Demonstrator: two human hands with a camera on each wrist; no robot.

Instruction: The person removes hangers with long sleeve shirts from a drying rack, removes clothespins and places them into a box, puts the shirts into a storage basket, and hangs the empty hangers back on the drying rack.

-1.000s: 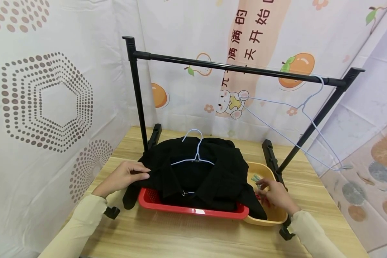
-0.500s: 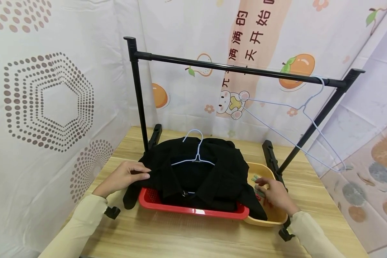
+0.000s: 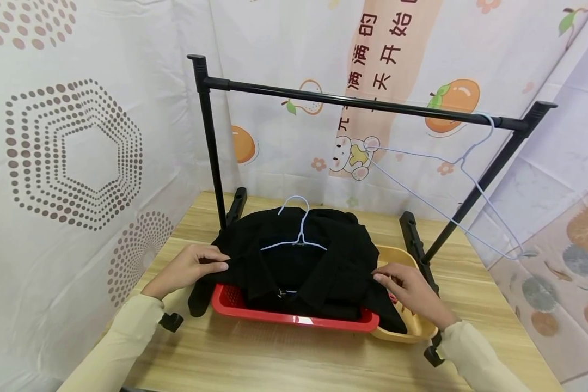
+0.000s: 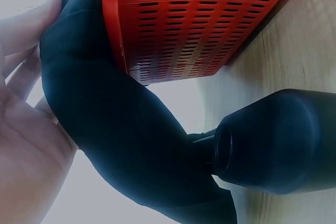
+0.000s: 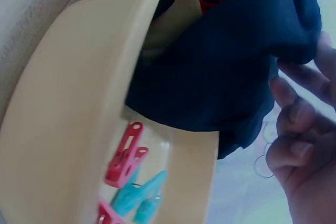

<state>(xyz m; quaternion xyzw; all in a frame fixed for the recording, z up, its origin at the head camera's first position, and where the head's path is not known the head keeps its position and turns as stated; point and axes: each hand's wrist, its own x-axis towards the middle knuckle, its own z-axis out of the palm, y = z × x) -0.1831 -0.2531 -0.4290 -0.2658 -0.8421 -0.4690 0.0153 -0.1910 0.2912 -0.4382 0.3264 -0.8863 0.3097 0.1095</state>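
Note:
A black collared shirt (image 3: 353,253) lies spread over a red basket (image 3: 294,320), with a light blue wire hanger (image 3: 301,226) inside its neck. My left hand (image 3: 188,269) pinches the fabric by the left shoulder, and the sleeve (image 4: 126,124) droops beside the basket. On the other shoulder, the thumb and forefinger of my right hand (image 3: 411,288) pinch the cloth, the other fingers curled below. The right sleeve (image 5: 210,66) hangs into a yellow basket (image 5: 68,93). Pink clothespins (image 5: 126,156) and teal clothespins (image 5: 136,195) lie in that basket, partly hidden from the head view.
A black garment rack (image 3: 362,102) spans the wooden table (image 3: 255,359) behind the baskets. From the right end of its bar hangs a second blue wire hanger (image 3: 463,160). Its black feet (image 3: 411,237) stand close by the baskets. Printed curtains (image 3: 274,158) enclose the table.
My right hand has left the clothespins in the yellow basket and moved up and left to the shirt's right shoulder, taking hold of the cloth. My left hand stays in place.

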